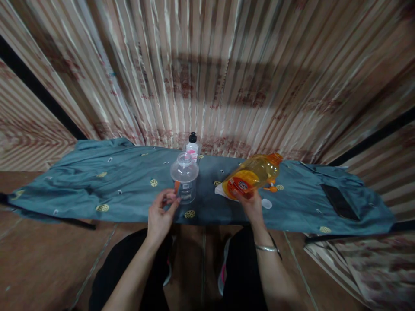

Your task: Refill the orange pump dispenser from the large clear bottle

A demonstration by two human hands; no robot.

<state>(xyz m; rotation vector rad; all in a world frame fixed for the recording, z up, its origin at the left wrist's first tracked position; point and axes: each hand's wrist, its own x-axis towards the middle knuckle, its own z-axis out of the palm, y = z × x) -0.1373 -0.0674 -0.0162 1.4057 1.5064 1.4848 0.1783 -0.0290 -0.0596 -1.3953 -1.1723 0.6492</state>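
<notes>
A clear plastic bottle (184, 172) without a cap stands upright on the cloth-covered table. At its lower left side, my left hand (161, 211) has thumb and fingers drawn together. A small orange piece (177, 186) shows just above these fingertips; whether they grip it or the bottle is unclear. My right hand (250, 205) grips a yellow-orange liquid bottle (248, 177), which leans with its uncapped neck up to the right. The bottle's lower end is whitish. Behind it lies an orange pump top (271, 188), partly hidden. A white round cap (266, 203) lies right of my right hand.
Behind the clear bottle stands a white bottle with a black cap (192, 144). A black phone (339, 201) lies at the right on the blue-green patterned cloth (129, 190). A striped curtain (207, 77) hangs close behind the table, with black poles at both sides.
</notes>
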